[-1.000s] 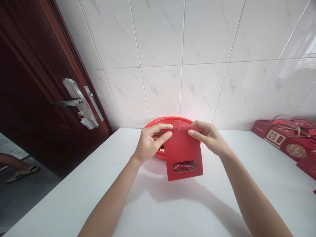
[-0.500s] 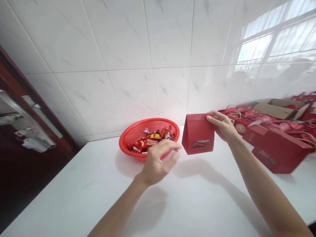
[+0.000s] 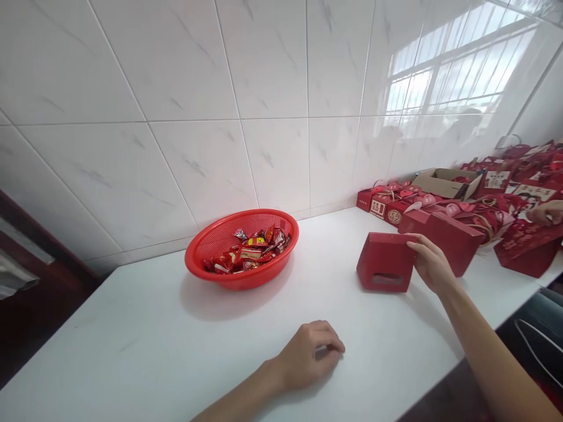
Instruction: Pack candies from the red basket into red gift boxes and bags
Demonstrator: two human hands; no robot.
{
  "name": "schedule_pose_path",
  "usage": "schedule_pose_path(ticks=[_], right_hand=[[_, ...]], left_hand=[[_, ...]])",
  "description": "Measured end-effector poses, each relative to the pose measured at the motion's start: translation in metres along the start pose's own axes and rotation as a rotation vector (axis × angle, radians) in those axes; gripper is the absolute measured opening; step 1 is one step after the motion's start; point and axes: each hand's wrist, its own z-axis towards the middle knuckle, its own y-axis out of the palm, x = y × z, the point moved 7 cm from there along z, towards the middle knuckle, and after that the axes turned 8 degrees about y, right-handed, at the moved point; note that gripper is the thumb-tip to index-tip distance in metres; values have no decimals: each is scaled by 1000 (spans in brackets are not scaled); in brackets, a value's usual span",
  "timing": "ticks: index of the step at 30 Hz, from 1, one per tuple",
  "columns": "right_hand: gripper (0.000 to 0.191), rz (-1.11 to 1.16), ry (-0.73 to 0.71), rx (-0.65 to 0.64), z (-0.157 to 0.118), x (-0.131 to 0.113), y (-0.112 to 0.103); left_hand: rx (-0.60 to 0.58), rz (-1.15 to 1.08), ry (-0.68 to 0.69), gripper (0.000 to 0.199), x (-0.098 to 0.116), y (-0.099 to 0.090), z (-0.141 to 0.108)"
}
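Note:
A red paper candy box [image 3: 385, 262] with a small window in its front stands at the right centre, at or just above the white counter. My right hand [image 3: 433, 264] pinches its upper right edge between thumb and fingers. Down at the front, my left hand [image 3: 310, 354] rests on the counter with its fingers curled in and the thumb close to them, nothing visible between them. Left of centre sits a red plastic basket [image 3: 244, 283]. Wrapped candies [image 3: 250, 253], mostly red, lie inside it.
A larger red box [image 3: 440, 239] stands behind my right hand, beside a row of small red boxes [image 3: 387, 212] and an open cardboard box [image 3: 442, 186]. At the far right, another person's hand [image 3: 548, 212] is at a red bag [image 3: 525, 249]. A tiled wall [image 3: 272, 158] runs behind.
My right hand has moved the candy box right and down towards the counter. My left hand has drawn back from the basket to the counter, its fingers closing. The view has turned right.

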Motion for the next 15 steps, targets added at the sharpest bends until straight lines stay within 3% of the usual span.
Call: schedule_pose_path(ticks=[4,7,15], right_hand=[[27,17,-105,126,-12,-1,-15],[25,-6,-161,298,-24,-8,-35],[9,19,-467,894,-48,-46,-130]], left_hand=[[2,-24,-41,21,2,-2,1],[-6,-42,-74,22,2,-2,2],[-6,-59,-134,23,4,-3,2]])
